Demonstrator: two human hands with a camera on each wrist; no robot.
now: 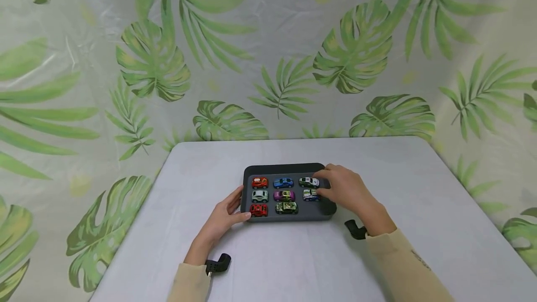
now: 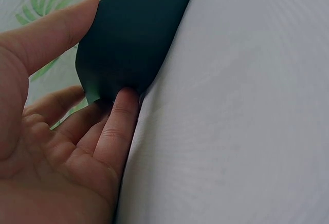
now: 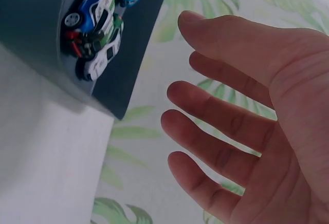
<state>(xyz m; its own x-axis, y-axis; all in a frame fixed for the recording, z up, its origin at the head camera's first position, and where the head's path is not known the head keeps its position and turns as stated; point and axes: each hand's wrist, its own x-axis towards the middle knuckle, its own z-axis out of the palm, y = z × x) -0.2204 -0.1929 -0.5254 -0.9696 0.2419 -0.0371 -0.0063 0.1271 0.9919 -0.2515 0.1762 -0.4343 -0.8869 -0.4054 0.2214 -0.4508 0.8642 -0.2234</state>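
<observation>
A dark grey tray (image 1: pixel 289 218) holds several toy cars in rows. At its left end sit a red car (image 1: pixel 259 182), a pale green car (image 1: pixel 260 195) and another red car (image 1: pixel 258 209). A blue car (image 1: pixel 283 182), a purple-yellow car (image 1: pixel 284 195) and a camouflage car (image 1: pixel 287 207) form the middle. To the right are a white-green car (image 1: pixel 309 181) and a white-blue car (image 1: pixel 311 195). My left hand (image 1: pixel 222 216) grips the tray's left edge, thumb at the rim. Over the right end, my right hand (image 1: pixel 348 188) has loosely bent, spread fingers, holding nothing in the right wrist view.
The tray lies on a white-covered table (image 1: pixel 289 264). Behind the table hangs a leaf-patterned sheet (image 1: pixel 289 36). A black wrist mount (image 1: pixel 218 263) is on the left wrist and another black mount (image 1: pixel 355 229) on the right.
</observation>
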